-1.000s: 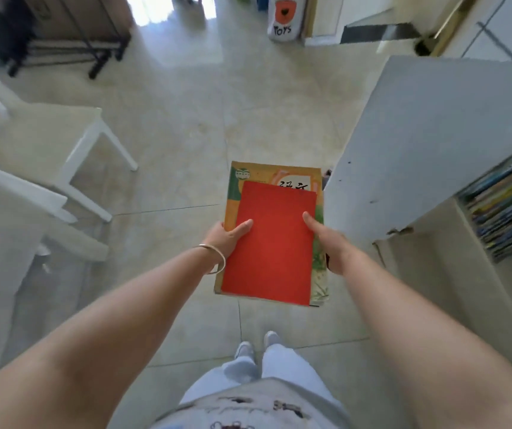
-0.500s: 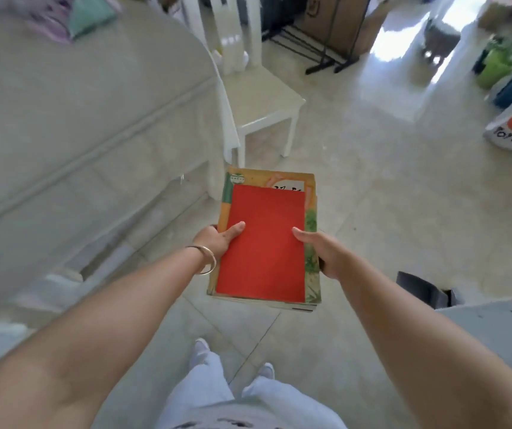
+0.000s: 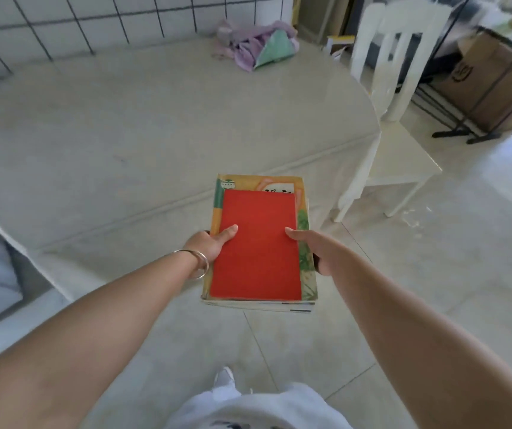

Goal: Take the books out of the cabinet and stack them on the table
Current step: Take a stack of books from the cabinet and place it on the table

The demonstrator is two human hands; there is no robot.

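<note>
Gripping a stack of books (image 3: 259, 246) from both sides, left hand (image 3: 210, 244) and right hand (image 3: 318, 252) hold it near the bench (image 3: 155, 134) edge.

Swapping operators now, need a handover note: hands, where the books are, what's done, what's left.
Left hand: grips the left edge of the book stack, thumb on the red book on top.
Right hand: grips the stack's right edge, thumb on top.
Books: a small stack held level in the air, its far end over the near edge of the table. A larger illustrated book lies under the red one.
Done: this batch is out of the cabinet and carried to the table.
Left: set the stack down on the table. The cabinet is out of view, so any remaining books cannot be told.
</note>
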